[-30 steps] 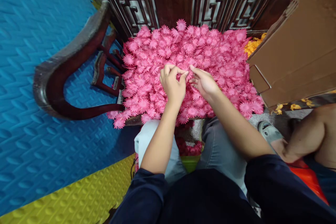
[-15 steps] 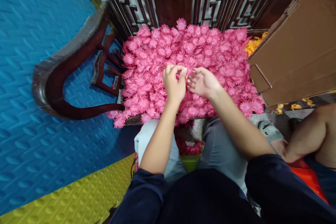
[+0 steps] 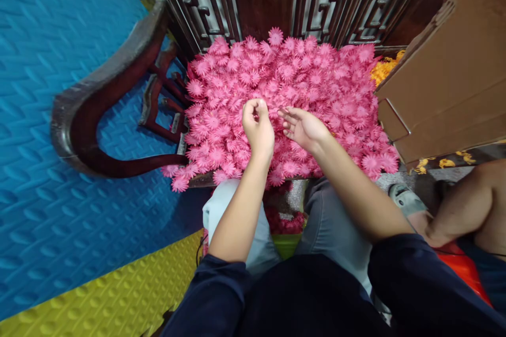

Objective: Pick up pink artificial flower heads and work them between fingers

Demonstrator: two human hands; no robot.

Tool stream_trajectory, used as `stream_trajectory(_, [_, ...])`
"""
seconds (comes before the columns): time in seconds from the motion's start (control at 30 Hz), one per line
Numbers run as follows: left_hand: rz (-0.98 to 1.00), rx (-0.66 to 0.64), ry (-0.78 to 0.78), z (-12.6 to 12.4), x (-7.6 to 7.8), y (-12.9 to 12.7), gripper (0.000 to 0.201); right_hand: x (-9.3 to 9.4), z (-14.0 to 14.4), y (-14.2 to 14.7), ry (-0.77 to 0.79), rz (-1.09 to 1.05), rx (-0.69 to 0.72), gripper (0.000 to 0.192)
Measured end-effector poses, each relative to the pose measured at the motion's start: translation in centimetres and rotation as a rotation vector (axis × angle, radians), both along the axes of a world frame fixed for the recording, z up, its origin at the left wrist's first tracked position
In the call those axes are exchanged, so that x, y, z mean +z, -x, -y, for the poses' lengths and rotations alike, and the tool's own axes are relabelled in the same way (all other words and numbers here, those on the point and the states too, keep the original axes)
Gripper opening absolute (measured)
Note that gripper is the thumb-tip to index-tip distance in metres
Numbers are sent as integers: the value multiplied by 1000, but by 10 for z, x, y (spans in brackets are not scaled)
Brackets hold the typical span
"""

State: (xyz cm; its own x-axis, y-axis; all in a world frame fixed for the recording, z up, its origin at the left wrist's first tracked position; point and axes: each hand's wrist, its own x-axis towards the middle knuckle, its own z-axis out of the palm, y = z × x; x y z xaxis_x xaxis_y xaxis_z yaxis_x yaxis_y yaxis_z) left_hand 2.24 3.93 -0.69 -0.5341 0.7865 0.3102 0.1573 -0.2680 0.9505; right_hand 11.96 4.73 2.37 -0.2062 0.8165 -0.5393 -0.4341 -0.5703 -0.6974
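Note:
Both hands are raised over a thick heap of pink artificial flowers (image 3: 221, 116). My left hand (image 3: 259, 126) is closed, its thumb tip pressed to the curled fingers. Anything within that pinch is too small or hidden to make out. To its right, my right hand (image 3: 306, 127) is turned partly palm up, with its fingers loosely bent and apart. Its fingertips point toward the left hand across a small gap. Pink flowers behind the fingertips blend in, so a petal there is hard to tell from the heap.
A dark carved wooden seat back (image 3: 264, 0) stands behind the heap, with a curved armrest (image 3: 79, 116) at left. A cardboard box (image 3: 446, 73) and some yellow flowers (image 3: 383, 71) are at right. Another person's leg (image 3: 466, 205) shows at the right edge.
My left hand has drawn slightly left, away from the right hand, and its thumb has turned upward. The right hand has shifted slightly left. The blurred pink piece between them no longer shows.

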Motion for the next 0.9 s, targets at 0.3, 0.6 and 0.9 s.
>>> stream_trajectory(0.3, [137, 99, 35, -4, 7, 30, 49, -2, -18, -18, -6, 111, -336, 19])
stream_trajectory(0.6, [297, -217, 225, -4, 0, 11, 39, -5, -7, -4, -293, 109, -29, 36])
stream_trajectory(0.9, [420, -179, 295, -5, 0, 11, 19, -6, -4, -2, -454, 359, 36, 29])
